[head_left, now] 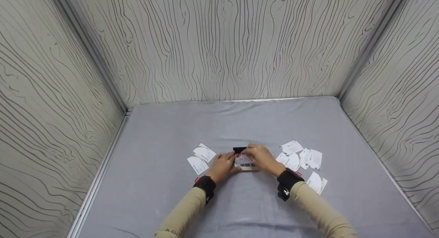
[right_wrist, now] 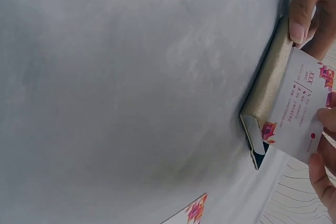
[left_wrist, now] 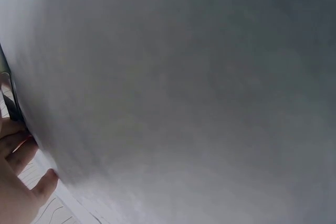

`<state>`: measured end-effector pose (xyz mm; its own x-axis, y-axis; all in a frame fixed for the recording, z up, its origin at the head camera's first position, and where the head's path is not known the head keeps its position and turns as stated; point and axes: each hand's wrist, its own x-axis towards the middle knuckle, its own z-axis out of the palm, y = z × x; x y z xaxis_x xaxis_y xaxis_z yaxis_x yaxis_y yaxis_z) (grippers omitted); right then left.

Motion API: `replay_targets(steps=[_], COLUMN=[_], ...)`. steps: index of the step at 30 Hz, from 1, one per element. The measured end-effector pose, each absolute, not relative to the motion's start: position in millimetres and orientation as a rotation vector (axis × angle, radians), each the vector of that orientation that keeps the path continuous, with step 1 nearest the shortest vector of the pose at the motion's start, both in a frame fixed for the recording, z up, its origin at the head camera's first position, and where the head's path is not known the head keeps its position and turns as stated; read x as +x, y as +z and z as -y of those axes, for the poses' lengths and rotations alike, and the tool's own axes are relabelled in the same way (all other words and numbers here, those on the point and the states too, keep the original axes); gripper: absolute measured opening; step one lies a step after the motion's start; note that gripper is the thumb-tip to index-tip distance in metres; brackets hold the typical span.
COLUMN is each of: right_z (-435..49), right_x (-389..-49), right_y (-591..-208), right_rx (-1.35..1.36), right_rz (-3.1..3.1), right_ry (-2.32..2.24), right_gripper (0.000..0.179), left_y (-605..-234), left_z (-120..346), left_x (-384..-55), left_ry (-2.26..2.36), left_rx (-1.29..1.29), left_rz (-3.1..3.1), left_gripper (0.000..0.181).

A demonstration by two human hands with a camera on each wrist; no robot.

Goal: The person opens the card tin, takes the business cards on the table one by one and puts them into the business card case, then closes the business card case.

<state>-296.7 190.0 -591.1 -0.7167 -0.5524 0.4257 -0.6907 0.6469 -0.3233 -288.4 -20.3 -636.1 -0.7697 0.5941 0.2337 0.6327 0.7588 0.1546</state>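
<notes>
A gold business card case (right_wrist: pixel 269 85) with a dark inside stands open on the cloth. Its black lid (head_left: pixel 239 150) is raised at the far side in the head view. My left hand (head_left: pixel 221 167) holds the case at its left end, thumb on the front edge. A white business card (right_wrist: pixel 299 106) with pink and orange corner patterns lies partly over the case. Between thumb and fingers, my right hand (head_left: pixel 261 158) pinches this card by its edge. Fingers of the left hand (left_wrist: pixel 23 182) show at the lower left of the left wrist view; the case there is mostly cut off.
Two white cards (head_left: pixel 198 165) lie left of the left hand. Several overlapping cards (head_left: pixel 311 158) spread beyond the right wrist, with a separate card (head_left: pixel 317 182) nearer the right forearm. Grey cloth (head_left: pixel 164 128) covers the table, and patterned walls (head_left: pixel 223 46) enclose it.
</notes>
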Motion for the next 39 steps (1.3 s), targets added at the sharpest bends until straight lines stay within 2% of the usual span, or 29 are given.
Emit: replay_targets(steps=[4,11,14,22,39], right_z=[-190.8,-194.9,-196.1,-195.3,-193.9], right_x=[-294.4,-287.9,-285.3,-280.1,-275.6], right_y=[-593.7,-599.5,-602.3,-608.2,-611.4], right_rx=[0.989,0.921,0.909,0.919,0.927], right_rz=[2.618,2.833,2.89,2.93,2.96], right_ry=[0.615,0.518,0.519,0.633,0.579], right_gripper=[0.019,0.058,0.065,0.053,0.053], left_y=[-636.1,-635.1,-633.6,-631.7,-632.6], left_z=[19.9,20.7,21.0,21.1,19.0], left_x=[-288.6,-288.6,-287.9,-285.8,-285.5], left_ry=[-0.336,-0.354,-0.347,-0.353,-0.347], left_rx=[-0.974,-0.987,-0.992,-0.987,-0.975], left_rz=[2.81,2.757,2.751,2.734,2.765], left_gripper=[0.061,0.058,0.057,0.057,0.058])
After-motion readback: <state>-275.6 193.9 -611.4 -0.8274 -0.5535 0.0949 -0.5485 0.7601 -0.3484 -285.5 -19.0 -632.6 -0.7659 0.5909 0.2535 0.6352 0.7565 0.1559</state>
